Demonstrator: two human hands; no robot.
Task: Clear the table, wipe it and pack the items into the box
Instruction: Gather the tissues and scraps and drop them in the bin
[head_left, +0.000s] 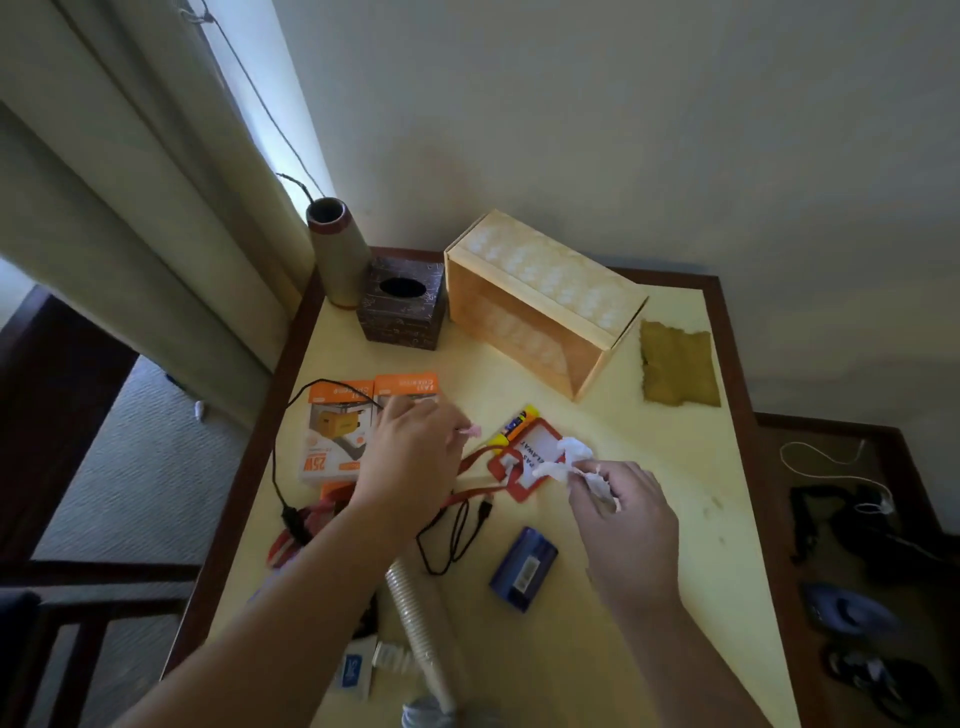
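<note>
I've got both hands over the middle of the desk (675, 467). Left hand (410, 452) pinches a small pink scrap (471, 431) at its fingertips, just above the orange charger boxes (358, 415). Right hand (623, 519) grips a crumpled white tissue (571, 462) right over the red badge holder (530, 457). The open wooden box (540, 306) lies on its side at upper centre, yellow cloth (678, 364) beside it on the right. Blue pack (522, 569) and black cable (452, 535) sit lower centre.

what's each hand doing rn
Left hand: pinches a small pink scrap.
Right hand: holds crumpled white tissue.
</note>
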